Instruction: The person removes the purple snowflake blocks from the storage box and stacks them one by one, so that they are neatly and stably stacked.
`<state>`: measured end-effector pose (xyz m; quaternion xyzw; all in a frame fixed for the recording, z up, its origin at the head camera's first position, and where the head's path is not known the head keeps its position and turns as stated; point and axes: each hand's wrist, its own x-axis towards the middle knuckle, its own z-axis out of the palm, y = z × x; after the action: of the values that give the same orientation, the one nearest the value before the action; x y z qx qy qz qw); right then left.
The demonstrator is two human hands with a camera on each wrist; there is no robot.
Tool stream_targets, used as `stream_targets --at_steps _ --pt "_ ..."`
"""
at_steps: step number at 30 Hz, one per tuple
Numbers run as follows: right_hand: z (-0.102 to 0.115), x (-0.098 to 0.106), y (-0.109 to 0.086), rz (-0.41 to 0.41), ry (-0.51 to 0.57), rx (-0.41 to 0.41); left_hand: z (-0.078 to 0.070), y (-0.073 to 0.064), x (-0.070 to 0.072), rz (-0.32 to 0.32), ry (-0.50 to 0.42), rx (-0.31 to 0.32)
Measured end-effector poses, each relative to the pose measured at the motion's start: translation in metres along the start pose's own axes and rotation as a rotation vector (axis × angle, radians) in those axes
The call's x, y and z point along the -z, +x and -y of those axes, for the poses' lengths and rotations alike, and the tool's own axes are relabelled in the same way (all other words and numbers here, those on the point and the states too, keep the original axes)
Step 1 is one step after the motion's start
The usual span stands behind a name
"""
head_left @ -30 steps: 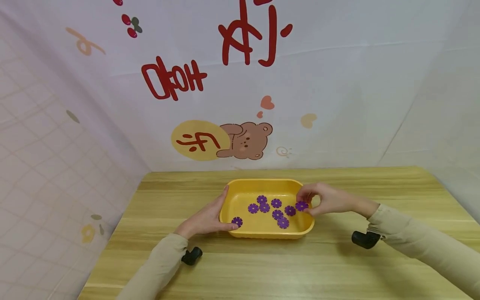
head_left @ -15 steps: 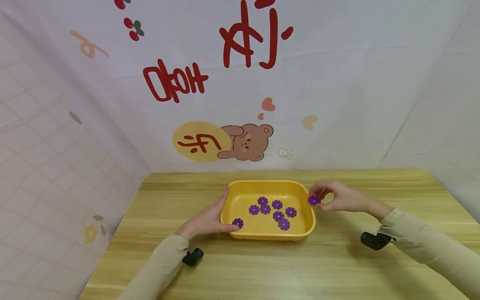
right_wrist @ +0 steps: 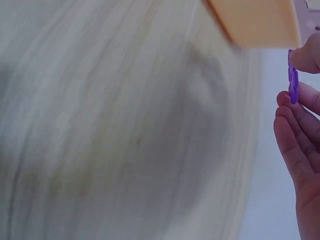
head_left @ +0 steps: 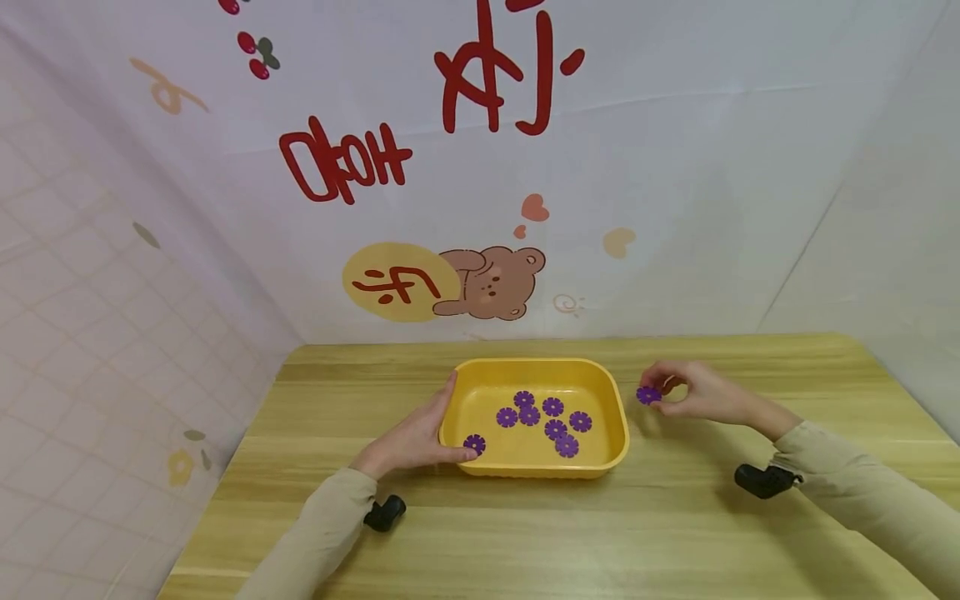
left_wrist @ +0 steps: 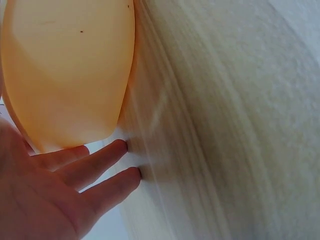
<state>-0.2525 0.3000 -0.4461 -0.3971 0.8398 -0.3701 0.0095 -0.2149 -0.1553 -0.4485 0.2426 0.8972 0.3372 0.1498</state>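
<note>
A yellow plastic basin (head_left: 534, 472) stands on the table, with several purple snowflake discs (head_left: 553, 407) lying flat inside it. My left hand (head_left: 414, 435) holds the basin's left end, thumb over the near rim beside one disc. In the left wrist view, the fingers (left_wrist: 98, 165) of that hand lie along the basin's outer wall (left_wrist: 70, 90). To the right of the basin, my right hand (head_left: 693, 392) pinches a single purple snowflake disc (head_left: 648, 396) between thumb and fingers, above the table. That disc (right_wrist: 293, 80) shows edge-on in the right wrist view.
The wooden table (head_left: 570, 542) extends around the basin on all sides. Behind it hangs a pale cloth (head_left: 712, 208) printed with red characters and a bear. A black wrist device (head_left: 765, 481) sits under the right sleeve, another black device (head_left: 385, 512) by the left.
My right hand has carried the pinched snowflake disc out over the basin's right rim, away to the right. The left hand keeps its place on the basin.
</note>
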Motion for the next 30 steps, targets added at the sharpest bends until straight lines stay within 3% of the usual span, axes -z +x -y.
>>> stream_targets --at_steps 15,25,30 --pt "-0.025 -0.009 -0.019 -0.042 -0.066 -0.039 0.004 0.002 -0.001 -0.017 0.020 -0.019" --pt "-0.035 -0.012 -0.022 -0.072 -0.189 -0.093 0.003 0.001 -0.001 -0.021 0.009 -0.021" --pt "-0.035 -0.011 -0.021 -0.065 -0.147 -0.060 0.002 0.001 0.000 -0.018 0.023 -0.010"
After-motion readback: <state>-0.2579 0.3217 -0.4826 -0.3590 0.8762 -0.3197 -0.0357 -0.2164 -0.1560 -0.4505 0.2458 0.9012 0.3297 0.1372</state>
